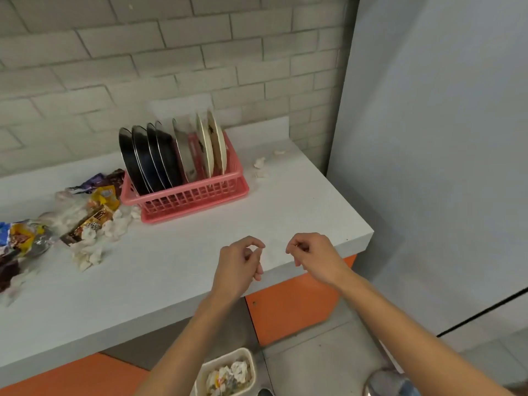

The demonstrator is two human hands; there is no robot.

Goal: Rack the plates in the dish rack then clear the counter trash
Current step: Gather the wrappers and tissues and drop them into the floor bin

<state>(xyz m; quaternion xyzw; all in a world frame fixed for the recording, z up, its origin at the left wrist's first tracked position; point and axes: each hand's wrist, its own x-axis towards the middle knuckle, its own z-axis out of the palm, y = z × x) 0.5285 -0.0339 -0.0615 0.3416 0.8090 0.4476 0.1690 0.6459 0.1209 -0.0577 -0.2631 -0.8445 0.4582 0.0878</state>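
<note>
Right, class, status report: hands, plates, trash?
Left hand, right hand: fingers curled, nothing visibly held. Plates standing in pink rack. Wrapper pile on counter left of rack; paper scraps right.

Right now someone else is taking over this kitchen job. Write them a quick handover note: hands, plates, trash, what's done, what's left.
Left hand and right hand: over the front edge of the counter, fingers curled, nothing visible in either.
Plates: all standing upright in the pink dish rack; racking looks done.
Trash: pile of wrappers and tissues left of the rack; small white scraps right of it.
Bin: on the floor below, already holding some trash.
Left: clear both trash patches into the bin.
</note>
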